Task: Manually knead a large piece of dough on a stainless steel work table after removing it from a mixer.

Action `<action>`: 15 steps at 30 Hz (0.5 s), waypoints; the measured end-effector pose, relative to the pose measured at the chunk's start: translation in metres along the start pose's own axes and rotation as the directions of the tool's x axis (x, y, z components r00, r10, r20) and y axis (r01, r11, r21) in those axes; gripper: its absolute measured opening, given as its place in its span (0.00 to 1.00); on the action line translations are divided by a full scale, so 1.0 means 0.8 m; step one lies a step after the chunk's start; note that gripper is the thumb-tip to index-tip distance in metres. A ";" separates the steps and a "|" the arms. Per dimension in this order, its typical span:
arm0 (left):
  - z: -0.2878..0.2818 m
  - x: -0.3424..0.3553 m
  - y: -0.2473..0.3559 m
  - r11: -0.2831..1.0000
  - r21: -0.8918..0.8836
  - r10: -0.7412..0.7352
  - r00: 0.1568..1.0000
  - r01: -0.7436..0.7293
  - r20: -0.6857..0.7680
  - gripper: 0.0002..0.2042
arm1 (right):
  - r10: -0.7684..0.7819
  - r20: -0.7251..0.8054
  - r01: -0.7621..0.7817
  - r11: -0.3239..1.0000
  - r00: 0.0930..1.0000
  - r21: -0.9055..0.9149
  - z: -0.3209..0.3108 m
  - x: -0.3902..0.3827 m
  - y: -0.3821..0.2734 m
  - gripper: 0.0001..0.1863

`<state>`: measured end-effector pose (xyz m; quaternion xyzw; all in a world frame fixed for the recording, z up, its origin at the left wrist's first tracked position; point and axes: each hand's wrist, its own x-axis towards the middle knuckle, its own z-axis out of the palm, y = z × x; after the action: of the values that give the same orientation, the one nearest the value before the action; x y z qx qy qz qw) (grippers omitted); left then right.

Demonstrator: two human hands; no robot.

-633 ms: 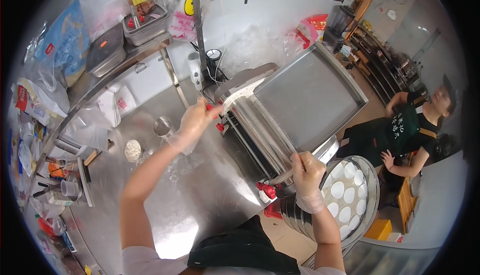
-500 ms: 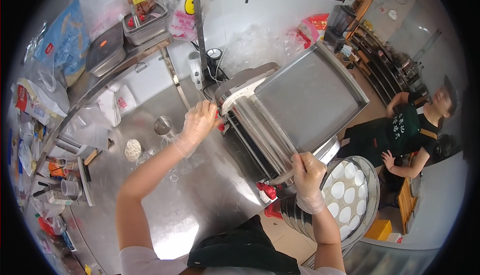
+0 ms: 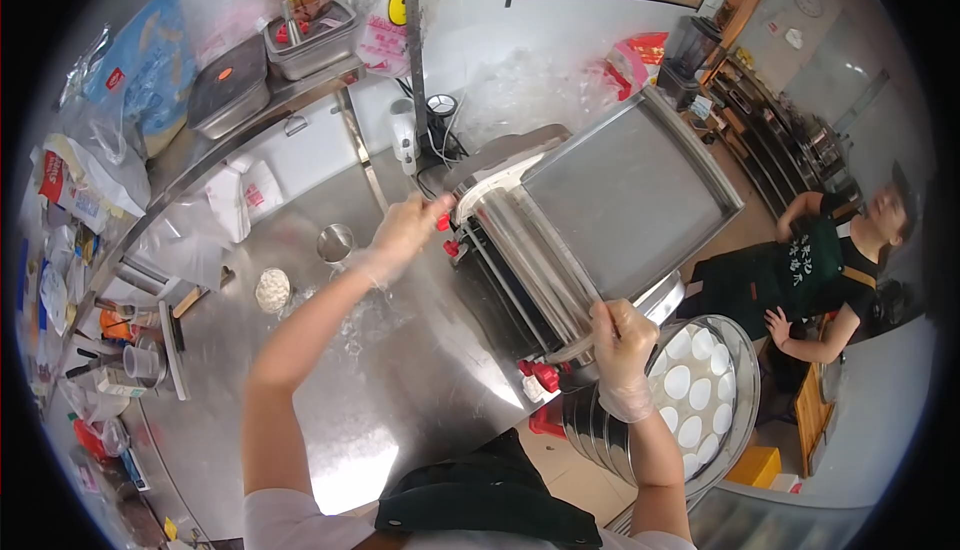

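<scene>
My gloved left hand [image 3: 408, 230], slightly blurred, has its fingers closed at a red knob [image 3: 443, 221] on the far end of a steel dough roller machine [image 3: 530, 260]. My gloved right hand [image 3: 622, 342] grips the machine at the near end of its rollers, above red knobs [image 3: 545, 375]. A grey sloped tray [image 3: 630, 200] rises behind the rollers. Right of my right hand, a stack of round steamer trays [image 3: 749, 400] holds several white discs [image 3: 676, 382]. A steel cup [image 3: 335, 242] and a small bowl of white flour [image 3: 272, 290] sit on the counter left of my left arm.
Steel counter [image 3: 330, 390]; shelf with steel containers [image 3: 225, 100], bags [image 3: 140, 70] and packets along the left and back. A white appliance [image 3: 402, 135] and cords stand by a post. A co-worker in a dark apron [image 3: 765, 280] stands at right, near a blender [image 3: 690, 60] and wooden board [image 3: 810, 415].
My left hand has shifted and turned slightly at the red knob. My right hand stays on the machine. The whole view has moved slightly; the co-worker remains in place.
</scene>
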<state>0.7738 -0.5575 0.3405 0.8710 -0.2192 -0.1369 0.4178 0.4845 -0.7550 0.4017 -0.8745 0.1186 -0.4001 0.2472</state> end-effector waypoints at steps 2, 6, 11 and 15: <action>0.004 -0.006 -0.005 0.869 0.413 0.369 0.913 -0.274 -0.172 0.30 | 0.020 -0.006 -0.020 1.000 1.000 0.013 0.001 -0.001 0.001 0.11; 0.010 0.003 -0.020 0.721 0.544 0.571 0.813 -0.429 -0.116 0.24 | 0.002 -0.006 -0.002 1.000 1.000 0.003 0.001 -0.002 0.002 0.12; 0.005 0.027 -0.024 0.842 -0.472 -0.073 0.923 0.261 0.379 0.24 | -0.001 -0.007 0.001 1.000 1.000 -0.002 0.002 -0.001 0.002 0.12; 0.001 0.026 -0.012 0.501 -0.613 -0.231 0.777 0.611 0.585 0.25 | 0.005 -0.010 -0.005 1.000 1.000 0.000 0.002 0.000 0.000 0.13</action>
<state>0.7935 -0.5633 0.3314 0.5745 0.0026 -0.5057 0.6436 0.4853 -0.7543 0.4010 -0.8723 0.1222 -0.4037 0.2475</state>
